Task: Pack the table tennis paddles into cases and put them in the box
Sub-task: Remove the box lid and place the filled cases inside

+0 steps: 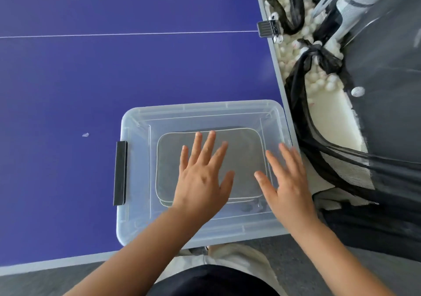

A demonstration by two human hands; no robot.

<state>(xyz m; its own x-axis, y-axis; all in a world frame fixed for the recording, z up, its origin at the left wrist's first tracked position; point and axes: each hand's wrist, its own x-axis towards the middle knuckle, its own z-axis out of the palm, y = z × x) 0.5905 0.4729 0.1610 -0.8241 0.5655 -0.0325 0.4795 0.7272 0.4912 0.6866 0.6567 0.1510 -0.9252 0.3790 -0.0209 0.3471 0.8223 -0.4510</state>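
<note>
A clear plastic box [134, 181] with a black latch handle [120, 172] on its left side stands at the near right corner of the blue table. Inside it lie grey paddle cases [243, 152] with pale piping, stacked flat; the edge of a lower case shows under the top one. My left hand [202, 179] is spread flat over the top case, fingers apart, holding nothing. My right hand [287, 181] hovers open over the box's right side, slightly blurred. No bare paddle is in view.
The blue table tennis table [114, 79] with a white centre line stretches left and far. A small scrap [85, 134] lies on it. Right of the table edge hangs a black net [319, 136] full of white balls [296, 51].
</note>
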